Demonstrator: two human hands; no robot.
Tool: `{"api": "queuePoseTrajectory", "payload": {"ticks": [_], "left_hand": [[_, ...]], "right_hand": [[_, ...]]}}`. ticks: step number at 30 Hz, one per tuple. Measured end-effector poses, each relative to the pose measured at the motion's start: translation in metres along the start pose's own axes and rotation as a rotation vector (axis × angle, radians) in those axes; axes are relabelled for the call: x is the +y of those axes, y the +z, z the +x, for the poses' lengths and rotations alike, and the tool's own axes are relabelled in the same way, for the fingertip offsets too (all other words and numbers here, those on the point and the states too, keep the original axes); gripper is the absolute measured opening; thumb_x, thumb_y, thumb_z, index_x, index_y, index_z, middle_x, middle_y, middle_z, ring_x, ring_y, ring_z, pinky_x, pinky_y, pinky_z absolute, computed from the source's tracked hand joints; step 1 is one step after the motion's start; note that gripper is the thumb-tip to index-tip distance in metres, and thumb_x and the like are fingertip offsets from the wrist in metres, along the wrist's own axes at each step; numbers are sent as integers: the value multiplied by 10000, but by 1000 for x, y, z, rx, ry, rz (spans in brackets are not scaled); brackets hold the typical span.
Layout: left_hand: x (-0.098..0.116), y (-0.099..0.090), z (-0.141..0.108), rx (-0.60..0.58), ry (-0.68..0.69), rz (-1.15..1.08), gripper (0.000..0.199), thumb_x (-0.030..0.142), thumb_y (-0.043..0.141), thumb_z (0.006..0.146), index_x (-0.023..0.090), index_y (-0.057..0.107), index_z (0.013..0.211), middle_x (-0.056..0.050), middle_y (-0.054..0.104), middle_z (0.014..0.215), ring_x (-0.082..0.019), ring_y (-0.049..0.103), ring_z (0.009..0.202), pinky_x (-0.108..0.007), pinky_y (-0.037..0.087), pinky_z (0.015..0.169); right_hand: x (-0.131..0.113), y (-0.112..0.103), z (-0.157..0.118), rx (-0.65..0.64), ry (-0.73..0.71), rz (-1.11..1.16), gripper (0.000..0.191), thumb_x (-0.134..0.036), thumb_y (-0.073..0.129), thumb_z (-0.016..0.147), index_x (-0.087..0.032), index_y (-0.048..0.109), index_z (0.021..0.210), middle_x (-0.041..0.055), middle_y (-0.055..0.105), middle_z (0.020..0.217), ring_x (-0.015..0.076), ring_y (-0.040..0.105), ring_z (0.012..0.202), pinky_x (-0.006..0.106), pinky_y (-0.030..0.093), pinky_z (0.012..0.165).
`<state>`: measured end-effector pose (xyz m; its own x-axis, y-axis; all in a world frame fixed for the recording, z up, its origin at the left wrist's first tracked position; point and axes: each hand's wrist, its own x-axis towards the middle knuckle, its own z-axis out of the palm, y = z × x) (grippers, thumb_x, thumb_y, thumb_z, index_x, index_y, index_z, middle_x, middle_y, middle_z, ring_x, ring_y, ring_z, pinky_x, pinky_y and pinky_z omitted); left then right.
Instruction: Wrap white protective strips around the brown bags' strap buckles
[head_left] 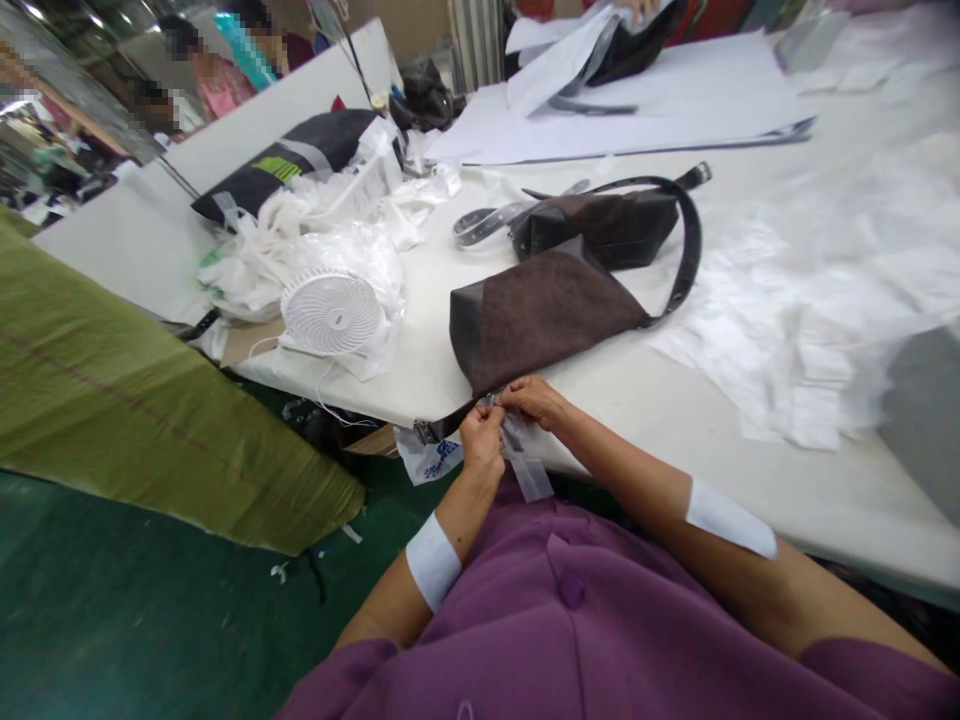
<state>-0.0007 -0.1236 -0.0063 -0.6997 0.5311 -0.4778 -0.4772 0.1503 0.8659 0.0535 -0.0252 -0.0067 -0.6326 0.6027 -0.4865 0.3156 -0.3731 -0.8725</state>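
Observation:
A dark brown handbag with a suede-like front and smooth dark end panels lies on the table before me. Its dark strap runs off the near corner and ends in a buckle over the table edge. My left hand is closed in a pinch on the strap beside that corner. Fingertips of my right hand pinch the same spot, by a small shiny metal fitting. A clear plastic strip hangs below the hands; which fingers hold it is unclear.
A second dark bag lies behind the first. A small white fan and crumpled white wrapping are at left. Thin white sheets cover the right side. Green cloth hangs at left. Another person's hand is at the far side.

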Motion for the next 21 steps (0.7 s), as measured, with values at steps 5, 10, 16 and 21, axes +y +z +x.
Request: {"api": "queuePoseTrajectory", "payload": {"ticks": [5,10,16,21], "left_hand": [[-9,-6,2,-53,82,57,183,205,656,617,170,513,725,75,443,514,-47,378,386,-165,237,386],[-5,-6,3,-111,-27,-128,207,282,679,657,170,549,773,10,569,638,-101,528,505,-205,386,477],[7,-2,12,-84,-461,-376,65,220,599,791,178,553,772,-33,600,729,-157,603,641,-325,507,647],[6,-1,15,-86,-459,-428,52,151,561,826,189,537,801,-27,603,767,-157,611,671,-366,524,701]], "right_hand": [[-4,1,4,27,-68,-47,154,-196,627,564,-160,500,483,-77,357,328,41,267,318,204,148,342],[-9,-2,3,-17,-98,-19,177,-206,606,572,-167,468,468,-75,376,351,43,280,334,202,190,354],[-4,0,14,-52,-81,-85,118,-211,586,582,-168,499,514,-53,457,412,67,364,376,199,251,374],[1,-5,24,-69,-182,-264,147,-240,592,594,-165,496,511,-57,431,433,58,338,411,188,230,386]]}}
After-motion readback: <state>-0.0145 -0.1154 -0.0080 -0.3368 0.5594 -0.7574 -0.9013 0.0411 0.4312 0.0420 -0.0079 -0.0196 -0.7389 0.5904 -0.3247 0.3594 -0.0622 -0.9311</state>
